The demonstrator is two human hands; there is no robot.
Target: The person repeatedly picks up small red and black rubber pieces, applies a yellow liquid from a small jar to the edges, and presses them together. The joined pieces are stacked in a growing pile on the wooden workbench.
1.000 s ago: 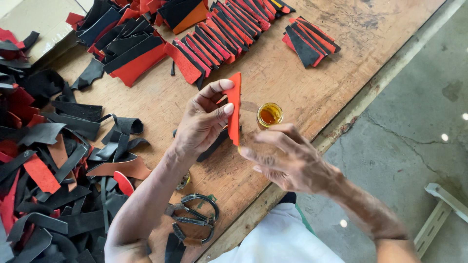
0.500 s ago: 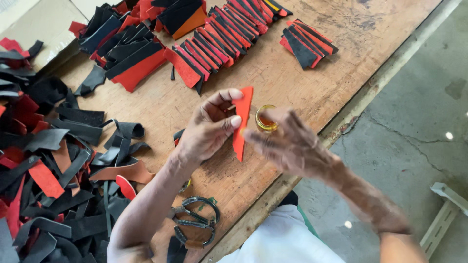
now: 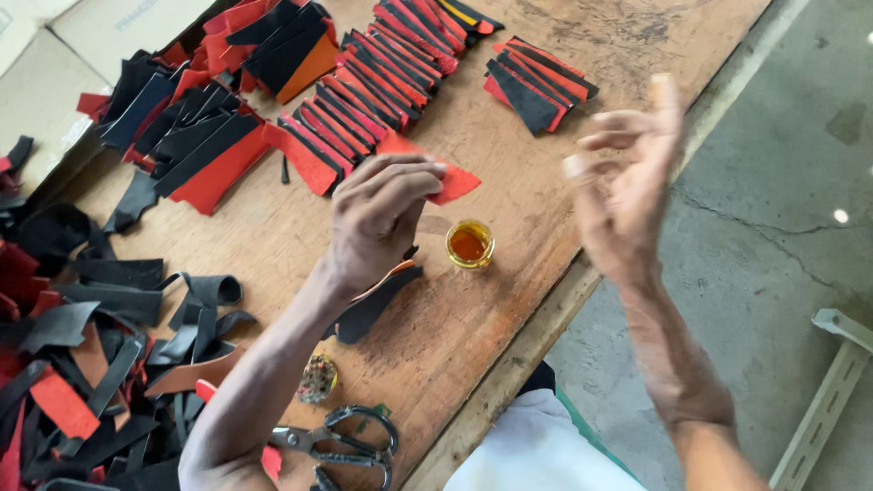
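Observation:
My left hand (image 3: 377,218) pinches a red strip (image 3: 447,179) of leather-like material and holds it flat, low over the wooden table (image 3: 273,241), beside a row of laid-out red and black strips (image 3: 364,100). A small jar of amber liquid (image 3: 469,244) stands just right of that hand. My right hand (image 3: 627,182) is raised off the table's right edge, blurred, fingers spread, holding nothing. A second small stack of strips (image 3: 538,82) lies farther back.
A loose heap of black and red offcuts (image 3: 82,318) covers the left of the table. Scissors (image 3: 341,445) and a small round lid (image 3: 318,377) lie near the front edge. A dark strip (image 3: 373,305) lies under my left wrist. Concrete floor (image 3: 782,209) is on the right.
My left hand has swung the red strip from upright to flat and carried it toward the row. My right hand has left the strip and jar and lifted up to the right.

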